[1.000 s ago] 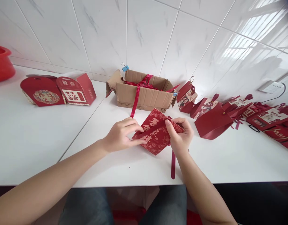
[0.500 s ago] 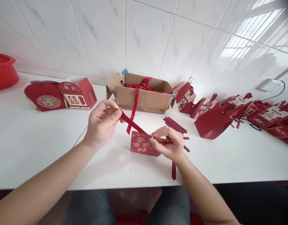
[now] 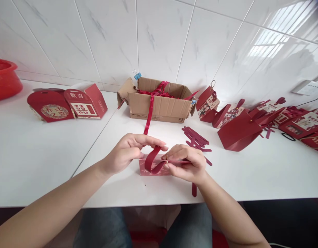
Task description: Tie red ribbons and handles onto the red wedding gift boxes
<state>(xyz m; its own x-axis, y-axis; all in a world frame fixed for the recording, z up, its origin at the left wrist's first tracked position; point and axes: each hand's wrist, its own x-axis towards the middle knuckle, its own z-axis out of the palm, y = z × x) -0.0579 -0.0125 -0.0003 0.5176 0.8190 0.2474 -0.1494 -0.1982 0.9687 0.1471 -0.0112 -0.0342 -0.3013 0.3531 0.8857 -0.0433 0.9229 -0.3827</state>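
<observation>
A dark red strap (image 3: 149,164) curves in a loop between my two hands, in front of a small red gift box (image 3: 146,169) with pale lettering. My right hand (image 3: 186,162) pinches the strap's other end together with the box's top edge, beside a small brass fastener (image 3: 167,161). My left hand (image 3: 130,151) has its fingertips on the strap's free upper end, with the thumb apart near the box's left top corner. The fingers hide part of the box. Several loose dark red straps (image 3: 196,137) lie behind my right hand, and another strap (image 3: 194,190) lies near the table's front edge.
A cardboard box (image 3: 156,107) with red ribbons stands against the tiled wall, one ribbon (image 3: 150,115) hanging over its front. Two red boxes (image 3: 55,109) stand left, near a red basin (image 3: 5,80). Several red gift boxes (image 3: 239,132) line the right side.
My left hand has moved right and down towards my right hand, bending the stretched strap into a loop. The gift box's top edge now shows at my right fingers.
</observation>
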